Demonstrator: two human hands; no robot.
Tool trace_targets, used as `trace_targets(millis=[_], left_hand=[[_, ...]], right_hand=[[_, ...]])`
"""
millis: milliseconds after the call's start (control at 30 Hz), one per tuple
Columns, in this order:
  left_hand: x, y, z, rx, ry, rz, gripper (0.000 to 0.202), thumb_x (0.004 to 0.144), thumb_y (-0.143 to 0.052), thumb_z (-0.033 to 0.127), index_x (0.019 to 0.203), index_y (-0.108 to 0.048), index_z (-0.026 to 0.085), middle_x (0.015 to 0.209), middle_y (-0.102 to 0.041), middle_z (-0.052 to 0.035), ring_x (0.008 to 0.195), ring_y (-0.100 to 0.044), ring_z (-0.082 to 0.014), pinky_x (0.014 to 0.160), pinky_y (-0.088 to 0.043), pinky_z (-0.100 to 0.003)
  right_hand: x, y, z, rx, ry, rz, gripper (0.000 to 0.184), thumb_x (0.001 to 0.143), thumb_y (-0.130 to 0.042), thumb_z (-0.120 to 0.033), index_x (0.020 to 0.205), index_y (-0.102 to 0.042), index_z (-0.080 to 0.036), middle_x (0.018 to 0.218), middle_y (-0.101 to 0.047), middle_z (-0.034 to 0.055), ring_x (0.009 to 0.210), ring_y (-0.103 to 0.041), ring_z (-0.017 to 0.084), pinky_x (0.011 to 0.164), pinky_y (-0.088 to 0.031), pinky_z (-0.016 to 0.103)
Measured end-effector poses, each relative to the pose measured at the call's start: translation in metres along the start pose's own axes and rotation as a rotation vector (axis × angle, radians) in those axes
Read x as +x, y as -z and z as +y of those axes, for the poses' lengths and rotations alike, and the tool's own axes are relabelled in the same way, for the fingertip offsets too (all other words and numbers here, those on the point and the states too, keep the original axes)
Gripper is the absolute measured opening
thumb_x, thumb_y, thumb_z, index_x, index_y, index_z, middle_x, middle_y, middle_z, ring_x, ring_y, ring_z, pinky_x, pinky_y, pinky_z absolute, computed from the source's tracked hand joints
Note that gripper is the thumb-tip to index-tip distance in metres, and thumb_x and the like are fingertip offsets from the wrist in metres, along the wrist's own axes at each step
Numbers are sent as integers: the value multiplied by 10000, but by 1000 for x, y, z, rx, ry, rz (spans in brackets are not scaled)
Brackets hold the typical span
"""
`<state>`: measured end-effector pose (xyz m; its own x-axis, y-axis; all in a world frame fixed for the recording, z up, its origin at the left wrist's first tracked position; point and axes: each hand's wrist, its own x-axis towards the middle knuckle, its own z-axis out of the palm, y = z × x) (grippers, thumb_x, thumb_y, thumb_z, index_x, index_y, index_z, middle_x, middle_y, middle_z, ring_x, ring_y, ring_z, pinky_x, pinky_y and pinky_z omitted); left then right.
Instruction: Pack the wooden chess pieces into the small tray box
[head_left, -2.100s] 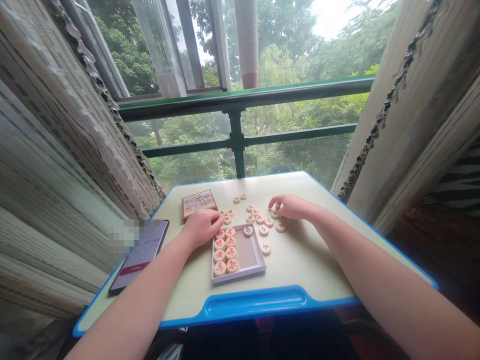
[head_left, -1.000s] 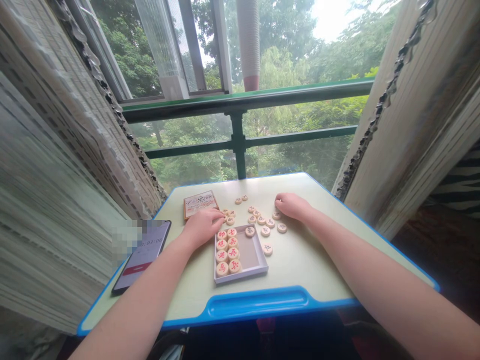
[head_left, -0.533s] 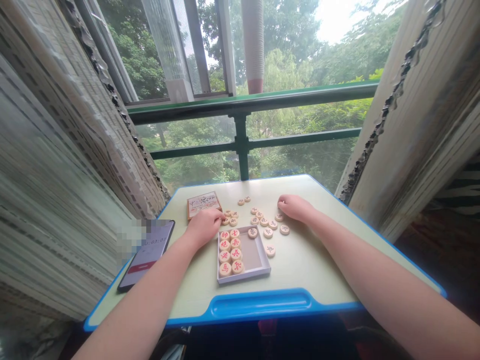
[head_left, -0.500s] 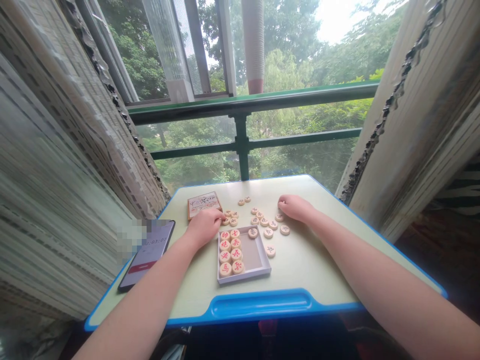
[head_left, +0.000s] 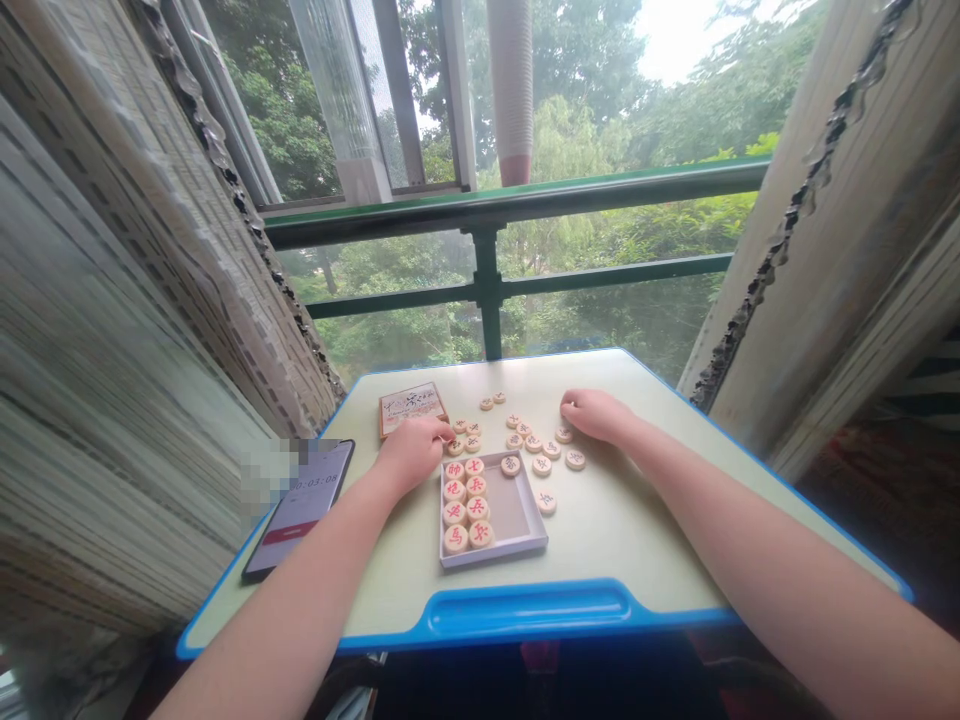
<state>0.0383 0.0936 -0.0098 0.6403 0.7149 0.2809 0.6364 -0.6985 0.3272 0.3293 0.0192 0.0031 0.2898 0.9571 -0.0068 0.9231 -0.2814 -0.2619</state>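
My left hand [head_left: 415, 450] rests on the table by the upper left of the shallow box tray [head_left: 517, 510]. Its fingers are bent together, the tips at a xiangqi piece [head_left: 456, 447] in a small group; any grip is hidden. My right hand [head_left: 595, 413] lies curled on the far right of the table, near a loose piece [head_left: 563, 436]. What it holds, if anything, cannot be seen. Two columns of red-marked pieces [head_left: 478, 510] fill the tray's left side. A single dark-marked piece [head_left: 510, 466] sits near its top edge.
Several loose pieces [head_left: 533, 444] lie scattered beyond and right of the tray. The decorated box lid [head_left: 411, 403] is behind my left hand. A phone [head_left: 300, 510] showing a timer lies at the table's left edge. A blue trough [head_left: 529, 612] runs along the front.
The whole scene has shifted slightly right as the camera turned. Both hands and the pieces keep their places on the table. The phone's timer has advanced one second.
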Motion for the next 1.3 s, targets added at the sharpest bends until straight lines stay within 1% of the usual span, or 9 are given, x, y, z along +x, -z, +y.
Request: trace_targets(millis=[200, 467, 833, 1033, 1133, 1300], left_hand=[[0, 0, 0, 12, -5, -5, 349, 715, -421, 139, 842, -735, 224, 951, -701, -11, 893, -619, -180, 885, -462, -290], [0, 1, 1, 56, 22, 3, 321, 756, -427, 210, 858, -731, 217, 964, -700, -24, 889, -622, -202, 882, -457, -324], [-1, 5, 7, 77, 74, -2, 291, 743, -419, 213, 766, -709, 218, 892, -708, -20, 858, -627, -200, 833, -464, -308], [-1, 3, 5, 35, 25, -7, 321, 741, -413, 197, 859, -712, 206, 956, -699, -19, 908, -615, -190, 865, -456, -293], [0, 2, 3, 32, 24, -26, 328, 742, -410, 194, 848, -720, 211, 957, -698, -14, 896, -617, -189, 874, -452, -295], [0, 2, 3, 32, 49, -17, 313, 740, -417, 202, 819, -719, 219, 934, -702, -12, 897, -618, -199, 862, -455, -304]], right_hand=[[-1, 0, 0, 5, 0, -2, 308, 803, -393, -249, 962, -652, -198, 1013, -663, 70, 851, -577, 189, 636, -380, 241], [1, -1, 1, -6, 17, -3, 301, 797, -388, -247, 950, -643, -197, 1000, -663, 72, 849, -572, 192, 634, -372, 249], [-2, 1, -2, 4, 12, -16, 297, 801, -388, -244, 946, -643, -195, 995, -667, 72, 844, -577, 191, 630, -379, 247], [-4, 2, -3, -4, 17, -17, 304, 805, -384, -244, 957, -643, -198, 992, -671, 69, 840, -581, 192, 628, -383, 247], [-5, 3, -4, -12, 17, -19, 307, 809, -383, -246, 966, -642, -199, 992, -669, 70, 846, -582, 197, 629, -383, 250], [-4, 4, -4, -21, 26, -18, 307, 810, -376, -242, 964, -639, -198, 994, -668, 71, 852, -580, 198, 627, -379, 251]])
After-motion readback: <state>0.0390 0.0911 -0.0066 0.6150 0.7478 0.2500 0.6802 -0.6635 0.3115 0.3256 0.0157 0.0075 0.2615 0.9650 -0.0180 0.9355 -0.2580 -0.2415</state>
